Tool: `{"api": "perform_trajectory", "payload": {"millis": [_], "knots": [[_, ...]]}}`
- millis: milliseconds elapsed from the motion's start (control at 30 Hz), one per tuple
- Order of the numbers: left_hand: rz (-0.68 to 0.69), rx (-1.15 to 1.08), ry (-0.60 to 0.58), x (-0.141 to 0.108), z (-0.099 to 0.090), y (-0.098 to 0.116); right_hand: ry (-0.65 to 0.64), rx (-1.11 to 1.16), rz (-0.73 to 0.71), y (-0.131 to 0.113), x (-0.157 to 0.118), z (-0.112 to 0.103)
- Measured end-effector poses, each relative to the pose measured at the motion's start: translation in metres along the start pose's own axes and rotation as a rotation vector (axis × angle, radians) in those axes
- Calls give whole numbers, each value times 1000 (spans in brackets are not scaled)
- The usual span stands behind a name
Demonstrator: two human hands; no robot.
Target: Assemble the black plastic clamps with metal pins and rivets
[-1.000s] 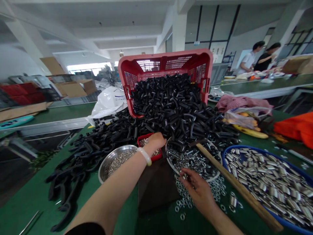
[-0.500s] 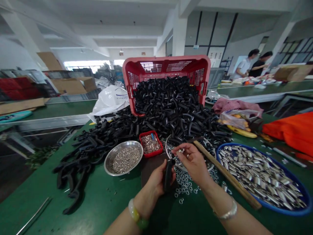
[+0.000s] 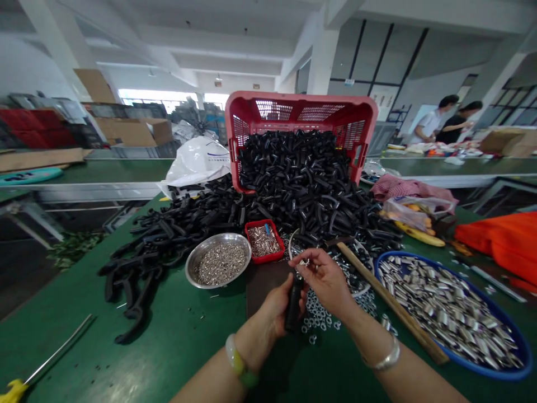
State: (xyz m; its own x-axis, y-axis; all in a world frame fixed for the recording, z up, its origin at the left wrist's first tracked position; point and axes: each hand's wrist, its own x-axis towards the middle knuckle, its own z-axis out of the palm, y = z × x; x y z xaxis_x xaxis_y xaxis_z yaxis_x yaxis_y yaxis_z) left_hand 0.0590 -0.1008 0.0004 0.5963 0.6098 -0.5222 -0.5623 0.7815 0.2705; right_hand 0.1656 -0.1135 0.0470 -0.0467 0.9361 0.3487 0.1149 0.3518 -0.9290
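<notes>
My left hand [image 3: 276, 307] is closed round a black plastic handle [image 3: 293, 308], held upright above the dark mat. Just over the top of that handle, my right hand [image 3: 325, 277] pinches a small shiny metal piece [image 3: 302, 262]; its exact kind is too small to make out. Loose metal rings [image 3: 319, 313] lie on the table under my right hand. Behind the hands are a red tray [image 3: 265, 258] of small metal pins and a steel bowl [image 3: 191, 274] full of tiny metal parts. My right hand partly hides a white-rimmed bowl [image 3: 369, 285].
A red crate [image 3: 302, 101] tipped toward me spills black handles [image 3: 293, 184] over the table. To the right, a hammer [image 3: 390, 302] lies beside a blue tray [image 3: 482, 372] of metal sleeves. A yellow-handled screwdriver [image 3: 54, 358] lies at front left. Two people [image 3: 444, 126] stand in the background.
My right hand has come in to the top of the black handle with the small metal piece, closing the gap between the hands. The camera view has shifted, bringing the screwdriver's yellow handle into sight.
</notes>
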Motion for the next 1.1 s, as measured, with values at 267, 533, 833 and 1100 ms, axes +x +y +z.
{"api": "perform_trajectory", "payload": {"millis": [267, 533, 833, 1100], "knots": [[-37, 158, 48, -4, -7, 1, -147, -169, 65, -2, -3, -5], [48, 367, -53, -8, -16, -1, -253, -5, 354, 15, 3, -21], [-104, 146, -233, -3, -28, -3, -177, -275, 430, 50, 11, -35], [39, -246, -67, -2, -29, 11, -295, -1233, 136, 45, 33, -99]]}}
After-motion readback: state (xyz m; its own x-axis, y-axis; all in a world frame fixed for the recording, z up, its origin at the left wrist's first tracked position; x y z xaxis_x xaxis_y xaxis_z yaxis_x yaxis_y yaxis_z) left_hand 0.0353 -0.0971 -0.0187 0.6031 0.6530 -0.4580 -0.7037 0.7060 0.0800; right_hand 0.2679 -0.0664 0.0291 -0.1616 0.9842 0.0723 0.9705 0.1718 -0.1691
